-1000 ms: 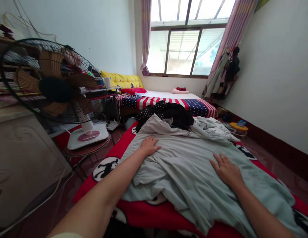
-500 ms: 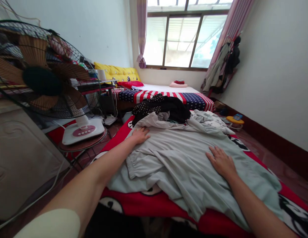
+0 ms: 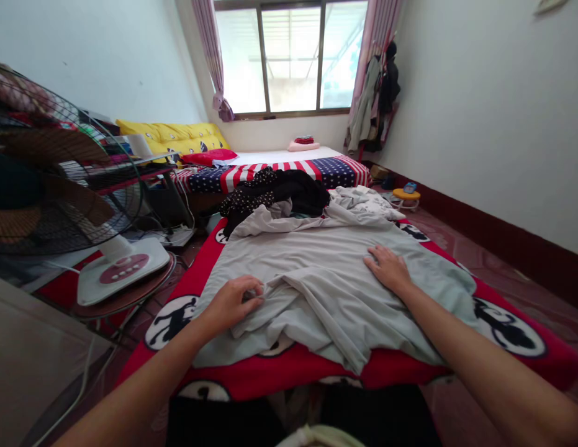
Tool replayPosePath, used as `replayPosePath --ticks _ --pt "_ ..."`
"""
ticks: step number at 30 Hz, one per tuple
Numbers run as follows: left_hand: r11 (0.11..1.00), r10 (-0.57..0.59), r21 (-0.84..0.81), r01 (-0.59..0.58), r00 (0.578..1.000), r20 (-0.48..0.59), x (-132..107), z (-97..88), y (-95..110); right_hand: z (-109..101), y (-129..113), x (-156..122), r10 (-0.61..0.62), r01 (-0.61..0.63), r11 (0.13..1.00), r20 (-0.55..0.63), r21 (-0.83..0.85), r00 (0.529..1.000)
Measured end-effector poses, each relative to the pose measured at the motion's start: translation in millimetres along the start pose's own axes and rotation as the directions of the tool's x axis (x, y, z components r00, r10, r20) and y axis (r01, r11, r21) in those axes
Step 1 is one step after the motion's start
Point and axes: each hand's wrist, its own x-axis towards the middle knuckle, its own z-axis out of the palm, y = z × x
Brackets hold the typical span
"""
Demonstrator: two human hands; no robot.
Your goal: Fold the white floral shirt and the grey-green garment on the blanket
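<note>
A light grey garment lies spread and wrinkled over a red blanket with black-and-white round patches. My left hand is at the garment's left part, its fingers curled toward the thumb around a bit of the cloth by a fold. The gathered cuff seen there before is mostly covered by this hand. On the right half of the cloth, my right hand rests palm down with fingers stretched out. Beyond the garment's far edge sits a heap of black clothing, partly dotted, beside a white patterned cloth.
An electric fan stands on a round stool at the left. A bed with a flag-patterned cover is under the window. To the right are a small yellow stool and hanging clothes.
My left hand has drawn back toward me from the garment's upper left and curled its fingers at the cuff. My right hand stays flat on the cloth. The view has turned right.
</note>
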Motion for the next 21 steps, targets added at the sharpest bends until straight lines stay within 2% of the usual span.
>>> replayPosePath --ticks 1,3,5,7,9,11,12,13,15,17,18,19,21 --pt "1.0 0.0 -0.012 0.0 0.999 -0.04 -1 -0.5 6 -5 -8 -3 -0.016 0.018 0.998 -0.031 0.068 0.999" --pt "0.999 0.024 -0.035 -0.028 0.995 -0.097 -1 -3.4 21 -17 -34 -14 -0.111 0.13 0.96 -0.089 0.249 0.99" --pt "0.991 0.103 -0.071 -0.111 0.989 -0.106 -1 -5.9 38 -31 -69 -35 -0.284 0.302 0.847 -0.109 0.437 0.953" --pt "0.966 0.222 -0.12 -0.229 0.972 -0.075 -1 -5.3 58 -43 -105 -61 -0.482 0.412 0.718 -0.026 0.561 0.876" --pt "0.925 0.343 -0.16 -0.346 0.938 -0.042 -4 -1.4 76 -49 -135 -85 -0.617 0.488 0.663 0.046 0.567 0.786" --pt "0.883 0.443 -0.156 -0.443 0.896 -0.036 -8 3.3 87 -50 -151 -98 -0.674 0.504 0.646 0.117 0.573 0.73" --pt "0.873 0.468 -0.125 -0.471 0.882 -0.053 -10 5.0 89 -50 -152 -100 -0.672 0.478 0.642 0.141 0.599 0.727" --pt "0.875 0.472 -0.08 -0.478 0.877 -0.087 -12 6.0 89 -50 -150 -99 -0.65 0.428 0.633 0.142 0.645 0.747" --pt "0.909 0.412 0.017 -0.416 0.893 -0.178 -18 5.6 81 -59 -134 -89 -0.523 0.299 0.569 0.056 0.766 0.851" --pt "0.955 0.298 0.074 -0.288 0.926 -0.233 -24 3.8 66 -77 -108 -76 -0.269 0.217 0.437 -0.104 0.873 0.958" --pt "0.969 0.243 0.09 -0.228 0.944 -0.224 -28 3.2 58 -88 -93 -70 -0.119 0.209 0.37 -0.177 0.905 0.977" --pt "0.978 0.197 0.106 -0.18 0.962 -0.191 -33 3.3 50 -98 -78 -65 0.003 0.213 0.313 -0.225 0.926 0.974" --pt "0.981 0.143 0.143 -0.13 0.986 -0.087 -43 6.4 34 -115 -45 -63 0.157 0.2 0.248 -0.243 0.948 0.957"
